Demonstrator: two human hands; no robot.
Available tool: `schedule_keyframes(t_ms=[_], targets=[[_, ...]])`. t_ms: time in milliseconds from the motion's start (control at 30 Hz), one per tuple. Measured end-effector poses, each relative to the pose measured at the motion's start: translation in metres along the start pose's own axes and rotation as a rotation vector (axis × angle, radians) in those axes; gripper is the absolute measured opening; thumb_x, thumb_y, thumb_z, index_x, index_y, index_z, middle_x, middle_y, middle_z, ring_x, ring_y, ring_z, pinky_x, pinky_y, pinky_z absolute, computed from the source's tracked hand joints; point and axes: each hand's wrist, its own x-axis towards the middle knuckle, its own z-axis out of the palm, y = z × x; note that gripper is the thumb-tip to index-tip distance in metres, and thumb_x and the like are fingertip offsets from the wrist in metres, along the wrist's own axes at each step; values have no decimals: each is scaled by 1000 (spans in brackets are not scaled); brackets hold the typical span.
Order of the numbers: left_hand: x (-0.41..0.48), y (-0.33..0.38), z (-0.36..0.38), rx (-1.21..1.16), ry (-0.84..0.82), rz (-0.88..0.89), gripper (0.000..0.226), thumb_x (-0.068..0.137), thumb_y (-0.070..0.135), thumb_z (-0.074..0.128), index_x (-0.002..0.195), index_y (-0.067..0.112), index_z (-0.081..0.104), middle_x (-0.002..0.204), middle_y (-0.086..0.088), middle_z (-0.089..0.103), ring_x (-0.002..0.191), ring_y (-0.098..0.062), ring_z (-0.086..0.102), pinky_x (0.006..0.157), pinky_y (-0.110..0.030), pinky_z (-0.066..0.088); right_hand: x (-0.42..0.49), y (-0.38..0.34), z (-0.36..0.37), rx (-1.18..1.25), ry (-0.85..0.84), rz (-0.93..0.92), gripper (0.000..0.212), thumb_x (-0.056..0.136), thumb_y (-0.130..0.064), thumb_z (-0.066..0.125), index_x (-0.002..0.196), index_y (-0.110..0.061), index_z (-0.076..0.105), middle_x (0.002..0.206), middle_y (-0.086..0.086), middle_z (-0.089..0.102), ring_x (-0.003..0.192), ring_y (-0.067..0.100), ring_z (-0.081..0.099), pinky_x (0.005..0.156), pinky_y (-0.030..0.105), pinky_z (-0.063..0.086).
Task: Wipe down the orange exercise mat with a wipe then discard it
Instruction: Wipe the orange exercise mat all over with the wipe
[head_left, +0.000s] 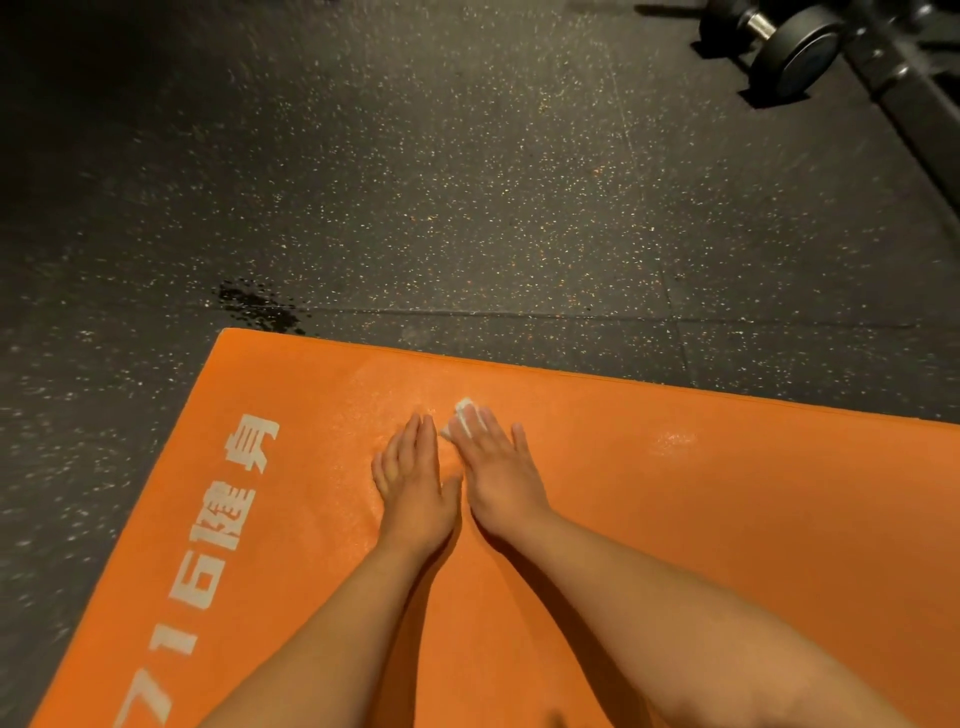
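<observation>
The orange exercise mat with white printed characters along its left side lies on the dark speckled floor and fills the lower part of the view. Both my hands lie flat on it near its far edge, side by side. My right hand presses a small white wipe onto the mat with straight fingers; most of the wipe is hidden under them. My left hand rests flat on the mat just left of it, holding nothing. The mat surface around the hands looks damp and shiny.
Dark speckled rubber flooring stretches beyond the mat. A wet patch sits on the floor at the mat's far left corner. A black dumbbell and a black equipment frame stand at the top right.
</observation>
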Motion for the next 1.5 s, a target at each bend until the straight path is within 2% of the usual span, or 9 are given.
schedule_keyframes(t_ms=[167,367,533,700,867,1033,1233,1400,1500], targets=[[-52,-6,3,-120,67,-31,58,101,11,49,156,12,31,162,-8,25,147,-25,14,120,-31,10,-43,-3,20,-55,-70,-252,62,107,-20,33,162,-33,8,170,-12,-1,155,8,-11,124,44,-11],[-108,-18,4,49,82,-94,56,100,24,55,153,14,38,161,-6,30,144,-30,22,121,-44,19,-62,-15,20,-24,53,46,60,107,-18,32,162,-27,11,170,-7,-4,155,12,-12,124,45,-11],[-128,-19,-8,42,6,-147,60,103,28,46,159,17,25,166,-2,17,149,-25,15,124,-39,15,-89,-37,38,-65,-132,-266,58,108,-23,30,162,-29,10,170,-10,-2,154,8,-12,123,43,-11],[-129,-21,-25,121,-57,-151,62,104,29,43,160,18,18,168,1,8,149,-25,13,122,-37,14,-75,-34,22,-114,-81,73,68,105,-18,35,163,-25,1,170,-3,-11,155,16,-16,123,50,-11],[-96,-18,-33,171,-48,-185,60,104,32,39,160,28,18,168,3,5,139,-28,25,115,-44,18,-63,-50,33,-114,-182,-227,64,108,-24,33,163,-29,1,170,-6,-7,155,12,-14,125,49,-9],[-62,-25,-37,235,-86,-249,63,102,46,38,159,35,13,168,5,-3,142,-31,14,115,-49,11,-22,-40,21,-126,-30,129,71,103,-17,37,163,-25,0,170,-2,-12,155,16,-16,123,50,-10],[-61,-34,-27,69,-17,-256,62,100,47,42,155,48,14,166,17,-5,143,-25,8,117,-49,1,-3,-50,27,-153,-90,-183,66,107,-25,36,163,-26,2,170,-4,-10,155,14,-14,120,44,-16],[-60,-43,-25,0,-11,-256,74,99,44,47,159,37,5,165,19,-6,143,-21,5,119,-48,1,34,-40,16,-93,17,193,85,95,-5,45,163,-22,-4,169,0,-16,155,17,-18,122,50,-13],[-60,-46,-27,-93,0,-259,79,98,33,52,160,35,2,166,17,-3,146,-15,2,119,-41,-4,34,-61,26,-70,-34,25,75,101,-10,39,163,-23,-3,169,-1,-15,154,15,-17,124,52,-9]])
